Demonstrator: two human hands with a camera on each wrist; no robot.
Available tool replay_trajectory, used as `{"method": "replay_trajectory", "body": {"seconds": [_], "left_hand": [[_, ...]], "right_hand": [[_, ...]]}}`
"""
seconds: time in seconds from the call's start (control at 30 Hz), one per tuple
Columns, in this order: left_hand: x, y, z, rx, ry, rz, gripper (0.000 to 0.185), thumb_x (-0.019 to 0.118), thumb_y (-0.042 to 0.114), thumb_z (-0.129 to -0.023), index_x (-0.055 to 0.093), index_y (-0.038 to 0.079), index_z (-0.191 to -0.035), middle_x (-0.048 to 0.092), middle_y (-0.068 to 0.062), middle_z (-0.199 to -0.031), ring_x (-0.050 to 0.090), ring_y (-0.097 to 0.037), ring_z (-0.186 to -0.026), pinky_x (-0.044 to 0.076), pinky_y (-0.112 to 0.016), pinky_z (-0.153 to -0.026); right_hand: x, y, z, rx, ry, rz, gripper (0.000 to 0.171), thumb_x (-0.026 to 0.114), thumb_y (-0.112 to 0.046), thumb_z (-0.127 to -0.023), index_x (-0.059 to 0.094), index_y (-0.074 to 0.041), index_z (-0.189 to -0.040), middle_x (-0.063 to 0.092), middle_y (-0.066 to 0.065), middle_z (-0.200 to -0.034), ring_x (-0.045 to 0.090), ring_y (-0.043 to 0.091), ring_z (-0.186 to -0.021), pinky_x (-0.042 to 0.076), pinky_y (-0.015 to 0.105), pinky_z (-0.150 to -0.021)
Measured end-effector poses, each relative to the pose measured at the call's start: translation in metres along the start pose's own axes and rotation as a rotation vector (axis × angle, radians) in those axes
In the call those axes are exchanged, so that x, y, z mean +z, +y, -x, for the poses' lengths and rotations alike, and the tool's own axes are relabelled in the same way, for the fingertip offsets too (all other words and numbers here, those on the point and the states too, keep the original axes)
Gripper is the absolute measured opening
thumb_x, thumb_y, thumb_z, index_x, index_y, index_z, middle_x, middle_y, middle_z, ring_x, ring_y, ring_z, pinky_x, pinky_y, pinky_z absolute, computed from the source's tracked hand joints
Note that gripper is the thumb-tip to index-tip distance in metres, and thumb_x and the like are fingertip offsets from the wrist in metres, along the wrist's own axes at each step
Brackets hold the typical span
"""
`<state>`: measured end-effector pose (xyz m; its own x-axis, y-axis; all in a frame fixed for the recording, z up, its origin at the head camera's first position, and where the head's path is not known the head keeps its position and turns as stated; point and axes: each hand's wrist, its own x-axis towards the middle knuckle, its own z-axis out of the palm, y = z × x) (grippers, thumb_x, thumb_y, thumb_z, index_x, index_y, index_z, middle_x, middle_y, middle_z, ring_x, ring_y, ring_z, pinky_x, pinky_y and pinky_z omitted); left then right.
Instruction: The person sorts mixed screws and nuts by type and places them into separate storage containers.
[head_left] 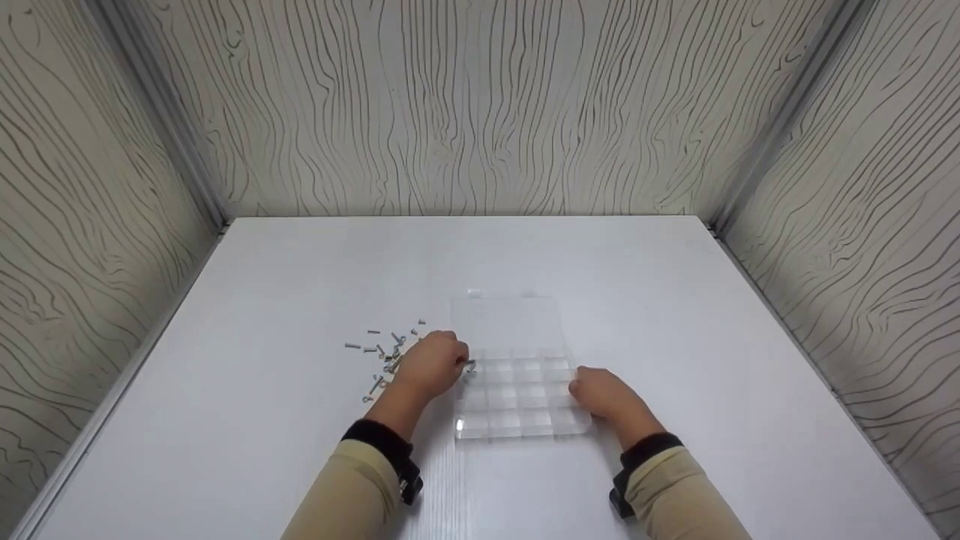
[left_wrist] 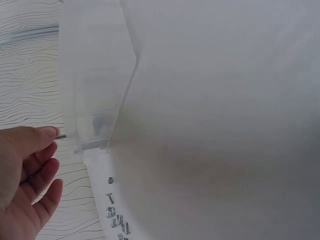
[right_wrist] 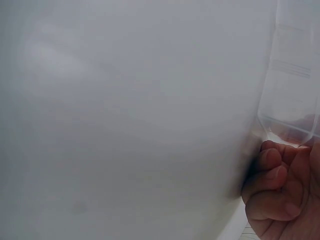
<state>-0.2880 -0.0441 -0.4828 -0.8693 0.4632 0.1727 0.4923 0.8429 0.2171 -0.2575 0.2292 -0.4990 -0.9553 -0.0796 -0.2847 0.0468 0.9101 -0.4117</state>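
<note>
The left hand [head_left: 433, 365] covers part of the scattered screws [head_left: 382, 352], each too small to tell its type. What its fingertips pinch at the clear box [head_left: 517, 390] edge is tiny, only a thin metal stub [left_wrist: 60, 136] in the left wrist view. The right hand [right_wrist: 280, 192] is cut off by the right wrist frame, box wall blurred

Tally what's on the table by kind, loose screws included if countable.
Clear compartment box, lid open: 1
Hands: 2, left hand pinching a screw, right hand at the box's right edge
Loose screws: a small pile, too small to count exactly
Total countable, the held screw included: 4
</note>
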Motion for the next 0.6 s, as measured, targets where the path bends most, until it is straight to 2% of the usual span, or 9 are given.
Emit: {"method": "replay_trajectory", "body": {"seconds": [0.2,0.3,0.43,0.6], "left_hand": [[-0.001,-0.004,0.002,-0.027,-0.028,0.013,0.009,0.063,0.009,-0.078,0.068,0.013,-0.084,0.058,0.001,-0.077,0.056,-0.018,-0.075,0.05,-0.029,-0.068],[-0.005,-0.009,0.004,-0.066,-0.031,0.025,0.011,0.062,0.007,-0.078,0.067,0.011,-0.087,0.059,-0.001,-0.08,0.057,-0.019,-0.079,0.051,-0.031,-0.071],[-0.011,-0.017,0.006,-0.164,-0.041,0.016,0.01,0.063,0.007,-0.081,0.067,0.011,-0.089,0.062,-0.003,-0.086,0.06,-0.02,-0.085,0.052,-0.032,-0.074],[-0.015,-0.03,0.007,-0.289,-0.059,0.003,0.008,0.062,0.007,-0.083,0.066,0.012,-0.088,0.061,-0.002,-0.086,0.06,-0.019,-0.085,0.052,-0.03,-0.072]], "right_hand": [[0.001,0.001,-0.002,-0.007,0.007,0.0,0.032,0.041,-0.013,-0.089,0.055,0.007,-0.109,0.062,0.019,-0.098,0.058,0.03,-0.086,0.047,0.046,-0.083],[0.002,0.001,-0.001,-0.018,0.015,-0.003,0.03,0.041,-0.012,-0.089,0.055,0.007,-0.107,0.062,0.019,-0.097,0.058,0.03,-0.086,0.047,0.046,-0.082],[0.002,0.001,-0.001,-0.007,0.005,-0.005,0.027,0.041,-0.013,-0.09,0.056,0.005,-0.104,0.061,0.017,-0.094,0.056,0.027,-0.081,0.047,0.044,-0.079],[0.001,0.0,-0.001,0.009,-0.006,0.0,0.029,0.041,-0.014,-0.09,0.055,0.007,-0.107,0.061,0.02,-0.1,0.057,0.03,-0.09,0.045,0.047,-0.087]]}}
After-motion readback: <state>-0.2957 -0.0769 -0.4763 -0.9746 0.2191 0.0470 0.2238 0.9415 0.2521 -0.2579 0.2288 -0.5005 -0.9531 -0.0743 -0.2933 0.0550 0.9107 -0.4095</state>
